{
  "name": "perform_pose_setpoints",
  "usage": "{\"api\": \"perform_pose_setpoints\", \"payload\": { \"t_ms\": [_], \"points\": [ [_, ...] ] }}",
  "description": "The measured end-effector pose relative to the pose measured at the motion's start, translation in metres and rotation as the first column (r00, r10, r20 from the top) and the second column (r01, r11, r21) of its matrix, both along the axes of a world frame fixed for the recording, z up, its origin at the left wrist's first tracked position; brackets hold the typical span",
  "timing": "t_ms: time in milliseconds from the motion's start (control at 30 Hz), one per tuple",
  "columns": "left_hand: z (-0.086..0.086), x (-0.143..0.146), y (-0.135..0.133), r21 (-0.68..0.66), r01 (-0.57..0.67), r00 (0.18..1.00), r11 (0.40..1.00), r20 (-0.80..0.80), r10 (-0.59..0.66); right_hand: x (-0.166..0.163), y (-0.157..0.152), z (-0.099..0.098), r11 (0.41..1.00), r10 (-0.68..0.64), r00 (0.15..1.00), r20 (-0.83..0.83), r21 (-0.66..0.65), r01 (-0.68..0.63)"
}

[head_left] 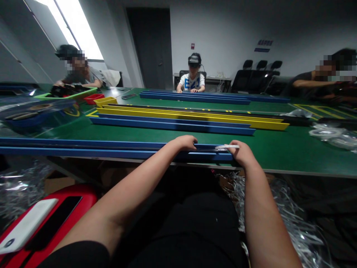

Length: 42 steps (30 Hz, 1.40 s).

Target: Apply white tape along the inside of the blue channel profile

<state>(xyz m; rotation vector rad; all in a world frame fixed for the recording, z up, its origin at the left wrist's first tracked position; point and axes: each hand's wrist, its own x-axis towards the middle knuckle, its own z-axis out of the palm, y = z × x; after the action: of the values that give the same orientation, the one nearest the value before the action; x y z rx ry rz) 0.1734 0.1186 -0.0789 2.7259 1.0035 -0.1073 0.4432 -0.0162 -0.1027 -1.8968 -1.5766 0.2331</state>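
Note:
Along the near edge of the green table lies a long blue channel-shaped rail [83, 148]. My left hand [185, 142] is on this rail, its fingers curled over the far side and partly hidden. Near the rail's right end, my right hand [243, 153] is closed on a thin white strip [227, 146]. The strip's left end reaches down to the rail's groove. Whether it is a tool or a piece of tape, I cannot tell.
Beyond are more blue rails [173, 124] and yellow rails [189, 115]. Clear plastic rolls [334, 132] lie at right, a bagged bundle [41, 115] at left. A red stool [86, 193] holds a white device [28, 225] and a black phone [55, 223]. Three people sit around the table.

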Motion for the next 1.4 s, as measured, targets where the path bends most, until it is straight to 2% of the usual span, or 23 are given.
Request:
{"api": "perform_pose_setpoints", "payload": {
  "t_ms": [233,400,733,833,1000,1133,1267,1400],
  "points": [
    [-0.004,-0.010,-0.003,0.104,0.094,0.993,0.990,0.060,-0.100,-0.003,-0.002,0.005,1.000,0.004,0.999,0.046,0.000,-0.004],
    [-0.002,-0.017,-0.004,0.115,0.112,0.989,0.987,0.079,-0.121,0.000,-0.007,0.010,1.000,0.006,0.999,0.049,-0.028,-0.004],
    [-0.001,-0.021,-0.004,0.126,0.159,0.982,0.979,0.082,-0.170,0.015,-0.006,-0.007,0.999,0.037,0.957,-0.286,-0.026,-0.047],
    [-0.002,-0.021,-0.005,0.127,0.145,0.984,0.981,0.082,-0.156,0.013,-0.009,-0.005,0.997,0.048,0.921,-0.386,-0.030,-0.065],
    [-0.002,-0.033,-0.003,0.137,0.155,0.983,0.978,0.076,-0.167,0.012,-0.018,0.001,0.997,0.074,0.843,-0.532,0.043,-0.060],
    [-0.004,-0.062,0.006,0.135,0.150,0.985,0.980,0.066,-0.160,0.014,-0.015,-0.002,0.997,0.070,0.874,-0.481,0.008,-0.076],
    [-0.008,-0.092,0.015,0.117,0.097,0.990,0.988,0.095,-0.108,0.015,-0.008,-0.009,0.999,0.012,0.943,-0.334,-0.027,-0.022],
    [-0.012,-0.101,0.017,0.124,0.038,0.995,0.992,0.091,-0.050,0.014,-0.004,-0.012,0.999,-0.001,0.983,-0.182,-0.036,-0.005]
  ]
}}
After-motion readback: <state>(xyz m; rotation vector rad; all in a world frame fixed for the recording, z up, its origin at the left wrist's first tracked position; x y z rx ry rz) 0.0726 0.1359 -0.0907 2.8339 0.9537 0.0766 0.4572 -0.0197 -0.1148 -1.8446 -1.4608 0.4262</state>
